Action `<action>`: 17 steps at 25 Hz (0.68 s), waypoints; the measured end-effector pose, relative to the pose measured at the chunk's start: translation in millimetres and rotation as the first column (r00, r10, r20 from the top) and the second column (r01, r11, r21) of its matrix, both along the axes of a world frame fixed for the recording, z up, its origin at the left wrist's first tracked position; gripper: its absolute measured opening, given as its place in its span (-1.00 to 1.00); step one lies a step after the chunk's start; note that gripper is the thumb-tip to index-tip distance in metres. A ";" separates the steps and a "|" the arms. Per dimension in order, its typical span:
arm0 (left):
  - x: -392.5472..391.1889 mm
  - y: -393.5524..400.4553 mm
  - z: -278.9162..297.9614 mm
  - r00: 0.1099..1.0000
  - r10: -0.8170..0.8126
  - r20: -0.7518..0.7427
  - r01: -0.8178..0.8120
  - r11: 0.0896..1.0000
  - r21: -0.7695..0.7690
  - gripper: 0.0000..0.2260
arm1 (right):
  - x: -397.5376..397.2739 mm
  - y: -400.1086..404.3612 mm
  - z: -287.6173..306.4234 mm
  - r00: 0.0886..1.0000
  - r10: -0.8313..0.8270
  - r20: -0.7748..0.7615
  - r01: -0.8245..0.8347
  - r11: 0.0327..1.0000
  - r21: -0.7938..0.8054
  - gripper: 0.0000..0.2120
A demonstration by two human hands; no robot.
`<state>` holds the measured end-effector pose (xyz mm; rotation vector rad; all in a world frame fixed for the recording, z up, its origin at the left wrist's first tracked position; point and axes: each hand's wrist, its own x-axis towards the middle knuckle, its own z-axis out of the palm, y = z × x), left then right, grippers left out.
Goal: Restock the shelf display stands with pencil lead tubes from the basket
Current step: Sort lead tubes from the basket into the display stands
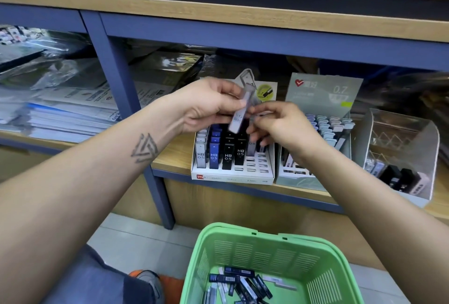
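Pencil lead tubes (243, 284) lay loose in the bottom of the green basket (323, 255) at 6 o'clock, dark ones mixed with pale ones. One pale grey tube (239, 115) was up at the centre of the view, tilted, its top leaning toward 1 o'clock, above the white display stand (233, 173). The left hand (209, 104) came in from 8 o'clock and its grip pinched that tube near the upper end, thumb against fingers. The right hand (274, 123) came in from 4 o'clock with its fingers curled, the fingertips touching the tube's right edge; whether this grip truly pinched it I cannot tell.

Below the hands, the white display stand held upright rows of grey, blue and black tubes marked HB 0.5, with bare slots at its right front. Just beside it at 3 o'clock stood a grey-green stand (323, 89) marked 0.7, holding pale-capped tubes. Further toward 3 o'clock was a clear stand (413, 148) with a few dark and pale tubes at its front. All three sat on the wooden shelf (175, 157). At 9 o'clock, wrapped paper stacks (60, 109) filled the neighbouring compartment.
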<state>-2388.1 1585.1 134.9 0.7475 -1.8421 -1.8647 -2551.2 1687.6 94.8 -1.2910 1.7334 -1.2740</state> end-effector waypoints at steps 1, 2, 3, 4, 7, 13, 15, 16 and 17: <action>-1.6 1.2 1.7 0.999 -0.007 -0.052 0.006 1.000 -0.022 -0.79 | 0.5 2.8 5.8 0.964 0.020 0.264 -0.034 0.998 0.046 -0.80; -3.1 2.6 3.8 0.997 -0.019 -0.078 0.014 0.998 -0.063 -0.72 | -0.8 6.4 10.7 0.892 0.038 0.450 -0.087 0.992 0.088 -0.75; -4.3 3.9 5.2 0.996 -0.035 -0.087 0.026 0.995 -0.101 -0.68 | -2.9 9.5 14.2 0.817 0.048 0.575 -0.138 0.984 0.113 -0.71; -5.1 4.8 5.5 0.995 -0.054 -0.088 0.043 0.992 -0.122 -0.67 | -5.1 12.1 16.9 0.753 0.048 0.656 -0.163 0.980 0.115 -0.70; -10.9 8.8 4.5 0.993 -0.062 -0.101 0.050 0.992 -0.120 -0.67 | -12.0 16.0 20.3 0.650 0.002 0.760 -0.094 0.993 0.078 -0.79; -11.5 1.9 7.1 0.985 0.151 -0.089 -0.160 0.981 -0.111 -0.90 | -22.9 23.0 21.2 0.755 0.020 0.656 0.019 0.998 -0.052 -0.83; -7.4 0.9 4.7 0.992 0.123 0.020 -0.118 0.980 -0.162 -0.91 | -26.3 21.8 23.7 0.792 -0.002 0.611 0.097 0.988 -0.122 -0.77; -7.3 1.3 2.3 0.987 0.119 0.105 -0.090 0.964 -0.249 -0.91 | -29.0 21.7 26.1 0.816 -0.008 0.578 0.125 0.979 -0.162 -0.78; -7.9 1.1 -0.7 0.968 0.146 0.203 -0.058 0.921 -0.386 -0.90 | -32.2 21.3 28.1 0.863 -0.032 0.504 0.148 0.970 -0.193 -0.81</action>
